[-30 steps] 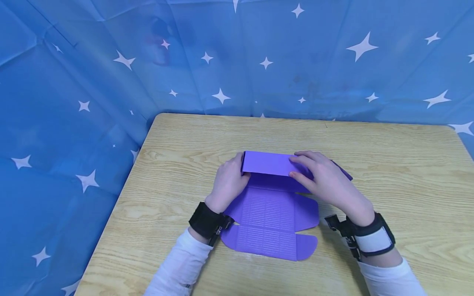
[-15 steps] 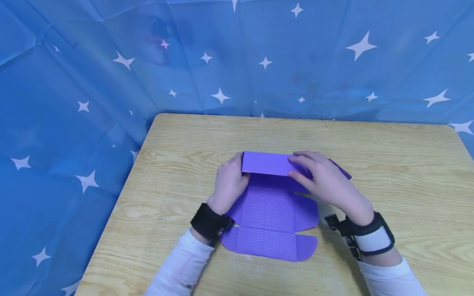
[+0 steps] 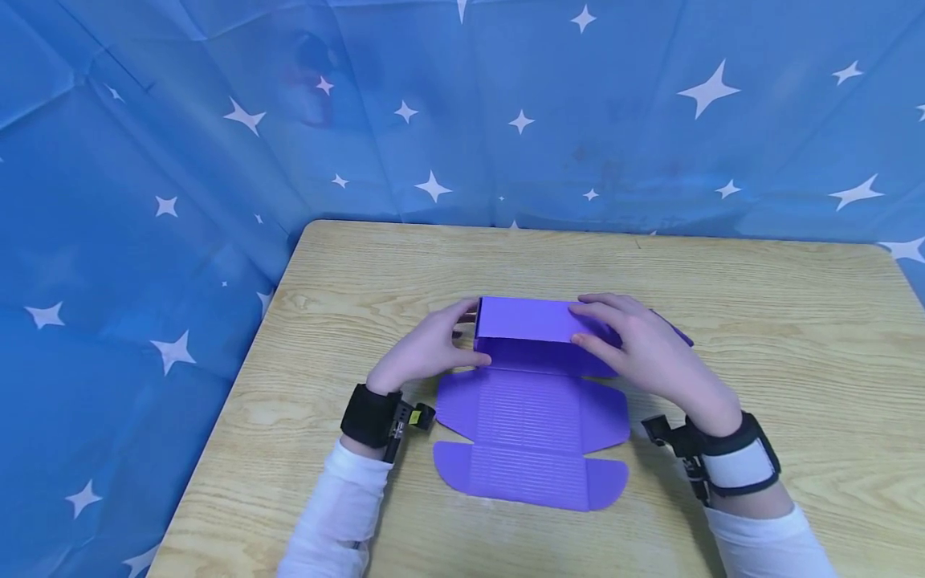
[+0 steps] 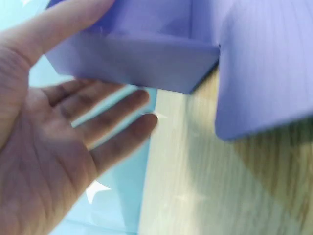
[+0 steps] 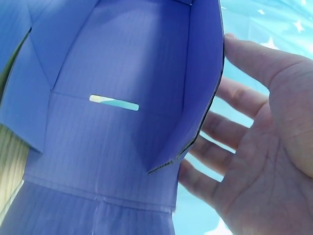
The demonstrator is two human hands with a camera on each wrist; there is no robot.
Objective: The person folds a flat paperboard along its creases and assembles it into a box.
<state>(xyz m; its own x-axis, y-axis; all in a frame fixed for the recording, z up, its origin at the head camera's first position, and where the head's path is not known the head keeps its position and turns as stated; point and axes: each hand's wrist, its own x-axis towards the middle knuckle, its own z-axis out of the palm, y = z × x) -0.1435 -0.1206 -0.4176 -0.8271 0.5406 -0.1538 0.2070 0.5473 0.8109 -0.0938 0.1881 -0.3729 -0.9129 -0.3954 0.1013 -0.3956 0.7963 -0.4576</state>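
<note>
A purple cardboard box [image 3: 531, 409], partly folded, lies on the table. Its far panel stands raised, with a folded-over strip [image 3: 527, 319] on top, while the near panel and side flaps lie flat. At the raised part's left end is my left hand [image 3: 426, 345], fingers spread and fairly straight. In the left wrist view the thumb [image 4: 73, 19] overlaps the box wall and the fingers stretch below it. My right hand [image 3: 643, 345] holds the raised part's right end, thumb at the front edge and fingers over the top. The right wrist view shows a slot [image 5: 115, 102] in the cardboard.
The box rests on a light wood-grain table [image 3: 347, 273]. A blue cloth with white stars [image 3: 520, 120] hangs behind the table and along its left side. Black straps with small cameras sit on both wrists [image 3: 372, 416].
My left hand has loosened from the raised part's left end, its fingers spreading and its wrist shifting left. The left side flaps show more fully now. My right hand keeps its hold.
</note>
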